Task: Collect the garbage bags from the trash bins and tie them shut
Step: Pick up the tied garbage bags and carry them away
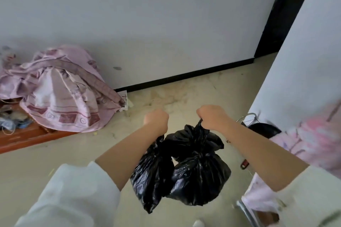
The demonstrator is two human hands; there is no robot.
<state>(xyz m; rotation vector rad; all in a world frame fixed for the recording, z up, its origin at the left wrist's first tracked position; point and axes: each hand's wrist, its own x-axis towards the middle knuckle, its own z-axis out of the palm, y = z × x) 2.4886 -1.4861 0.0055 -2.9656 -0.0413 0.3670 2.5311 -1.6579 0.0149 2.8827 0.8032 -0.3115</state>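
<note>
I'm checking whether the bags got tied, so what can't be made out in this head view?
- Knots: the left hand and right hand cover the necks of the black garbage bags.
- Fingers: curled under both fists, out of sight.
- Bag count: folds overlap; two or more, unclear.
- Wire bin: mostly hidden behind the right forearm.
- Pink fabric at right: blurred, cut by the frame edge.

A lived-in home room: pink bedding point(60, 86) heaped by a plain wall point(147, 24)

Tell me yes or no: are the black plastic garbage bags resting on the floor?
No: both black plastic garbage bags hang in the air, gripped at the top by the left hand and right hand.
</note>
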